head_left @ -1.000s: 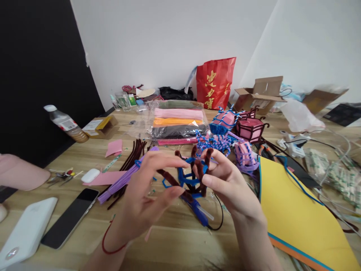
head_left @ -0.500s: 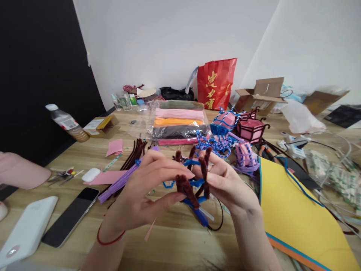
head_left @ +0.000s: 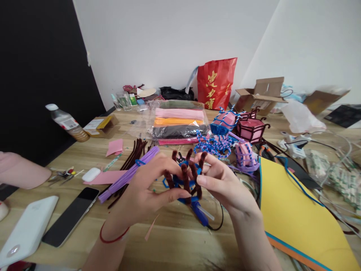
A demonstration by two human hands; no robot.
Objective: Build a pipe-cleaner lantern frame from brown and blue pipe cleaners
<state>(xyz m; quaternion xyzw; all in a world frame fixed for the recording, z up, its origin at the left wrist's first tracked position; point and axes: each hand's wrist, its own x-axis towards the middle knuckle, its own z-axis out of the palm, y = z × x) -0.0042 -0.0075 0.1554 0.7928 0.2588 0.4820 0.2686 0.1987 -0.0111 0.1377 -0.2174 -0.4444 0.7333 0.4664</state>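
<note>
Note the wire frame, held over the glue gun on the desk. Find left hand half-curled, pinching a brown upright; right hand pinching another. Avoid uneven squeezing: could bend the fuzzy stems and skew everything.

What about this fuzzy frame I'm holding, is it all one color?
No, the frame has dark brown fuzzy uprights together with bright blue bands.

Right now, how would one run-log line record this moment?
left hand: holding brown-and-blue frame; right hand: holding same frame; blue corded tool: on table; purple bundle: beside left hand
</note>
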